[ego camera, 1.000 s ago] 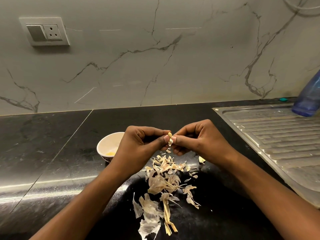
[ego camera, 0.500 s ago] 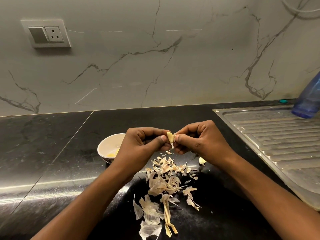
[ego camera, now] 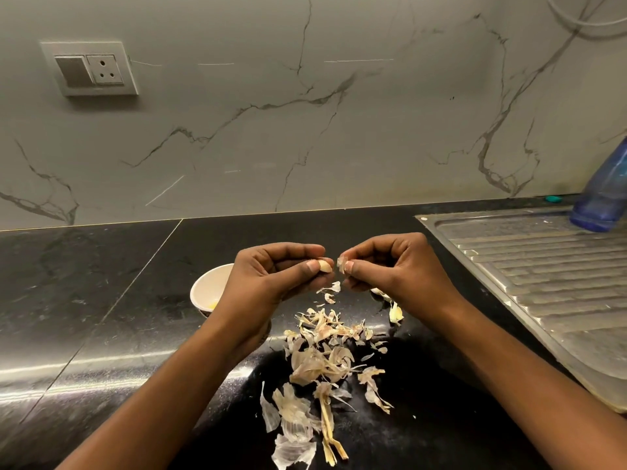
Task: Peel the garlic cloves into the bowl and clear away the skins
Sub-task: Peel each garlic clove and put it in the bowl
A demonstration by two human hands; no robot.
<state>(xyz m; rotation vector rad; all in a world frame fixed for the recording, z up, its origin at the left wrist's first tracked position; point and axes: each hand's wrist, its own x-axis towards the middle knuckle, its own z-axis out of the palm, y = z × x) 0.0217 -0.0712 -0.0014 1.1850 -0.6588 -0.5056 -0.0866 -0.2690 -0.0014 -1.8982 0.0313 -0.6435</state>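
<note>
My left hand pinches a pale garlic clove between thumb and fingers above the black counter. A small gap away, my right hand pinches a scrap of papery skin. A few flakes hang in the air just below the hands. A pile of dry garlic skins is spread over the counter under and in front of them. The small white bowl stands left of my left hand, partly hidden by it, with something yellowish inside.
One loose garlic piece lies on the counter under my right wrist. A steel sink drainboard fills the right side, with a blue plastic bottle on its far end. The marble wall carries a switch and socket.
My hands have pulled apart: the clove stayed in my left hand and a strip of skin came off in my right. Small flakes are dropping toward the pile.
</note>
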